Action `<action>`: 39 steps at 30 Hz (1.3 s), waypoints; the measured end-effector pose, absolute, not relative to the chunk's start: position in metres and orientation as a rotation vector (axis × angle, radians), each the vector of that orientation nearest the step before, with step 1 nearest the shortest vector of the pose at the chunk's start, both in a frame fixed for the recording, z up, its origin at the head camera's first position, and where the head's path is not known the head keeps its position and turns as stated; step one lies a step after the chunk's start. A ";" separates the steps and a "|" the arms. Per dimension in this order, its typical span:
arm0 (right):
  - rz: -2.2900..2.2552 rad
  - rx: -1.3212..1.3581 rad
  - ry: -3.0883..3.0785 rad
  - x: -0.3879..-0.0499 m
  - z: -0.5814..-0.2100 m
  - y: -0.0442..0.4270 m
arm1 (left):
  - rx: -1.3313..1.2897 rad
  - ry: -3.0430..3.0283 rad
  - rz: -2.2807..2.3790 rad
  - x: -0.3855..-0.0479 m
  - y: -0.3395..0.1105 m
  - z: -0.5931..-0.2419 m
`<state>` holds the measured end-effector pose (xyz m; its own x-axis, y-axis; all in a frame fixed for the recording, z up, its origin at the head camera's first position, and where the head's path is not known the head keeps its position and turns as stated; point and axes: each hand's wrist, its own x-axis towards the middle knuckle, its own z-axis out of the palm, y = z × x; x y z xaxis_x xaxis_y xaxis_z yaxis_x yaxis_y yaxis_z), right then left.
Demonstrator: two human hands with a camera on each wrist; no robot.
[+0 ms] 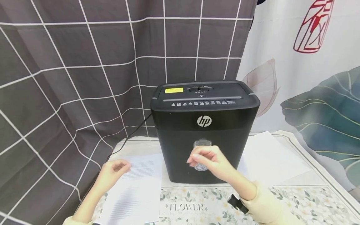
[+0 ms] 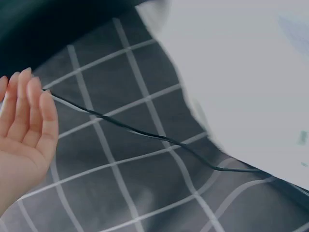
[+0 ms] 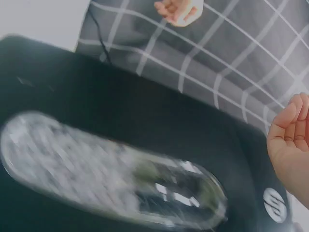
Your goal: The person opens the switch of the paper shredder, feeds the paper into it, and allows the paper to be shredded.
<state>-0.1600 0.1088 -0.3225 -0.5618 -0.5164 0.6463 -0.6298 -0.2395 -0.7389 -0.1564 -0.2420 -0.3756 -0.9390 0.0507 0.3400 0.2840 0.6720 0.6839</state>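
Observation:
A black HP paper shredder [image 1: 177,140] stands upright on the table, with a clear front window [image 3: 72,164] showing white paper shreds inside. In front of that window hovers my right hand [image 1: 212,159], fingers loosely bent and nothing in them; in the head view it covers part of the window. My left hand [image 1: 111,175] is raised near the left edge of some printed sheets [image 1: 137,187], its fingers relaxed and holding nothing. The left wrist view has this left hand [image 2: 29,125] palm showing, with the fingers close together.
White paper [image 1: 274,156] lies right of the shredder. A black power cord [image 1: 126,139] runs from the shredder's left side down past the table edge. Behind hangs a dark grid-patterned curtain [image 1: 107,43]. A flowered mat [image 1: 191,206] covers the front of the table.

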 end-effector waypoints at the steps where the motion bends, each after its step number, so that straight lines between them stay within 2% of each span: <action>1: 1.946 1.430 -1.913 -0.161 -0.327 0.106 | -0.275 -2.634 -1.108 -0.156 -0.245 -0.380; 8: 2.004 1.505 -2.172 -0.169 -0.359 0.082 | -0.142 -2.734 -1.076 -0.152 -0.268 -0.413; 15: 1.919 1.729 -2.455 -0.178 -0.393 0.067 | 0.015 -2.881 -0.957 -0.150 -0.285 -0.436; 18: 1.967 1.725 -2.574 -0.179 -0.408 0.064 | 0.069 -2.913 -0.962 -0.149 -0.289 -0.446; 21: 2.104 1.549 -2.701 -0.178 -0.422 0.056 | 0.086 -2.940 -0.999 -0.150 -0.294 -0.456; 29: 2.402 0.634 -2.862 -0.176 -0.450 0.026 | 0.101 -3.024 -0.903 -0.152 -0.305 -0.473; 39: 2.280 0.272 -2.931 -0.174 -0.456 -0.005 | 0.226 -3.111 -1.052 -0.166 -0.297 -0.478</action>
